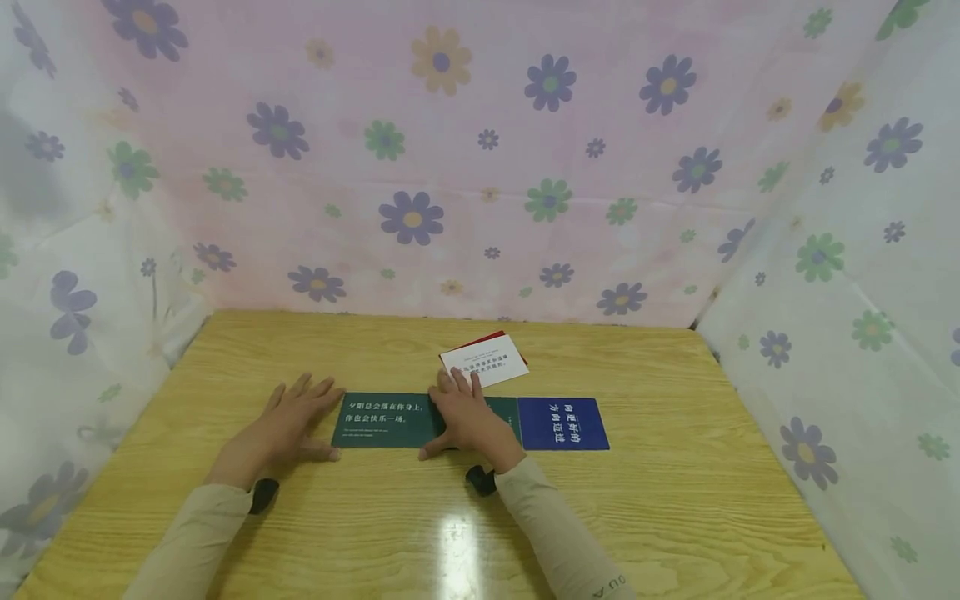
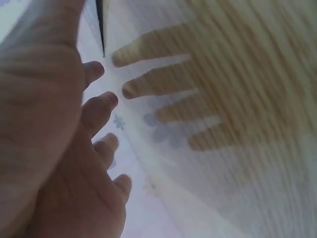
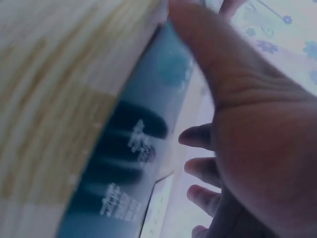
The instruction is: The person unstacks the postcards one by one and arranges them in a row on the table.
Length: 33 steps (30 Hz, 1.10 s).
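In the lower middle of the frame, the right hand (image 1: 472,417) lies over the row of cards, thumb and fingers spread and not curled round anything. Its thumb tip is at the row's lower edge and its fingertips reach the row's upper edge; whether it presses down cannot be told. The left hand (image 1: 288,425), to the left, is also spread wide and grips nothing, thumb and index fingertip close to the left end of the row.

Between the hands lies a green card (image 1: 382,421) with white print. Past the right hand shows a dark green card (image 1: 507,412), mostly covered, so its join with the first is hidden. A blue card (image 1: 564,423) sits at the right end, its left side up against the dark green.

Just above the row, a tilted white card (image 1: 495,354) overlaps a red card (image 1: 522,359), only its edges showing.

As a judgement, the lining-up looks largely done for the green and blue cards, whose edges run nearly level; the white and red ones are not in the row. All rest on the wooden counter (image 1: 637,517), with flowered cloth (image 1: 480,175) behind.
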Available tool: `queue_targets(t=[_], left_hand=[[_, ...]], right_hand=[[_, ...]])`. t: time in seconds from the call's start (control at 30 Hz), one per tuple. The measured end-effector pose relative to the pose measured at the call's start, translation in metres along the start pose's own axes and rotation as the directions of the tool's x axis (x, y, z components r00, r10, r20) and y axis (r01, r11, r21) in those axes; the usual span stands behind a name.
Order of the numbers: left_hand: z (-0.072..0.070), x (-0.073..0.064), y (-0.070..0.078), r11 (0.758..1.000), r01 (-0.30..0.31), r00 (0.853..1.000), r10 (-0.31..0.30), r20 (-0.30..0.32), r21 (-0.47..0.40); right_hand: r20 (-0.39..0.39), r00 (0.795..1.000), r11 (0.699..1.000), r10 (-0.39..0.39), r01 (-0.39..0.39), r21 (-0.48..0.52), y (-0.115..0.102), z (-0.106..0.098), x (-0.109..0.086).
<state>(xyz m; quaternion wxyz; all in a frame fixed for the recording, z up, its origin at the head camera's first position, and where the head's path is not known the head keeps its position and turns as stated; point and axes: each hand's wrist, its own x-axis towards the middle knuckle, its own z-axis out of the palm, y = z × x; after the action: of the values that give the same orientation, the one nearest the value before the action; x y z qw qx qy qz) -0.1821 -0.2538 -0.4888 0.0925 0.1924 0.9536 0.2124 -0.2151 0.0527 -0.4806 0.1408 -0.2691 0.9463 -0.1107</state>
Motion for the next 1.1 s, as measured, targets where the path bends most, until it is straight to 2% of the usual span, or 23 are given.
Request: queue_targets(t=[0.1, 0.17, 0.27, 0.37, 0.47, 0.6, 0.73, 0.87, 1.0, 1.1], left_hand=[[0.001, 0.000, 0.001, 1.000, 0.013, 1.000, -0.013, 0.004, -0.019], [0.003, 0.004, 0.003, 1.000, 0.001, 1.000, -0.001, -0.009, -0.024], [0.007, 0.015, 0.008, 0.998, -0.067, 0.996, 0.066, -0.064, -0.010], [0.011, 0.026, 0.016, 0.988, -0.150, 0.981, 0.146, -0.130, -0.025], [0.016, 0.036, 0.027, 0.979, -0.192, 0.971, 0.179, -0.159, -0.068], [0.022, 0.048, 0.044, 0.975, -0.198, 0.971, 0.181, -0.155, -0.099], [0.028, 0.059, 0.062, 0.979, -0.188, 0.975, 0.176, -0.135, -0.083], [0.030, 0.065, 0.078, 0.987, -0.157, 0.982, 0.153, -0.113, -0.020], [0.032, 0.072, 0.092, 0.988, -0.144, 0.983, 0.150, -0.110, 0.056], [0.033, 0.078, 0.100, 0.987, -0.143, 0.983, 0.151, -0.104, 0.078]], right_hand=[[-0.026, 1.000, 0.998, -0.016, 0.017, 0.060, 0.007, -0.005, 0.000], [-0.043, 0.999, 0.992, -0.019, 0.024, 0.126, 0.016, -0.009, -0.001], [-0.074, 0.997, 0.979, -0.021, 0.035, 0.200, 0.032, -0.014, -0.004], [-0.111, 0.993, 0.974, -0.031, 0.054, 0.218, 0.048, -0.017, -0.008], [-0.149, 0.988, 0.975, -0.028, 0.060, 0.213, 0.064, -0.017, -0.012], [-0.187, 0.982, 0.972, -0.008, 0.051, 0.229, 0.082, -0.016, -0.018], [-0.170, 0.985, 0.962, 0.012, 0.035, 0.272, 0.096, -0.017, -0.024], [-0.146, 0.989, 0.951, 0.030, 0.016, 0.309, 0.105, -0.017, -0.030], [-0.164, 0.985, 0.957, 0.047, 0.003, 0.289, 0.116, -0.013, -0.034], [-0.168, 0.984, 0.963, 0.065, -0.017, 0.270, 0.123, -0.011, -0.036]])
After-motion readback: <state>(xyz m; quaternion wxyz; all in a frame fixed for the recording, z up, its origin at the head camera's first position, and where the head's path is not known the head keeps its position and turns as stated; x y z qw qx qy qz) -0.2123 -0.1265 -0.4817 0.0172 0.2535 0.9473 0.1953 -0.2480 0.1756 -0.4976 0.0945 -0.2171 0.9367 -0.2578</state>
